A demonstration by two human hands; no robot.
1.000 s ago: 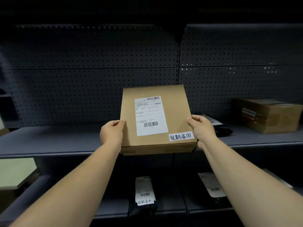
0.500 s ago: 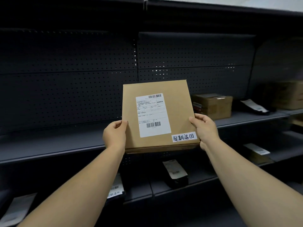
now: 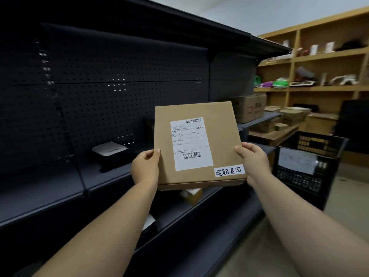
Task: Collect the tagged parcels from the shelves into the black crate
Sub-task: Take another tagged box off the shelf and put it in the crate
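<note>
I hold a flat brown cardboard parcel [image 3: 221, 136] in front of me with both hands. It carries a white shipping label and a small handwritten white tag at its lower right corner. My left hand [image 3: 144, 168] grips its left edge and my right hand [image 3: 253, 161] grips its right edge. The black crate [image 3: 308, 168] stands on the floor to the right, past the parcel, with a white-wrapped item inside it.
Dark metal shelves [image 3: 60, 192] with pegboard backing run along the left. A black bag with a white label [image 3: 109, 151] lies on the middle shelf. A cardboard box [image 3: 251, 106] sits further along. Wooden shelves [image 3: 323, 88] with goods fill the back right.
The view has swung to the right while I keep the parcel in both hands. The black crate and the wooden shelves have come into sight.
</note>
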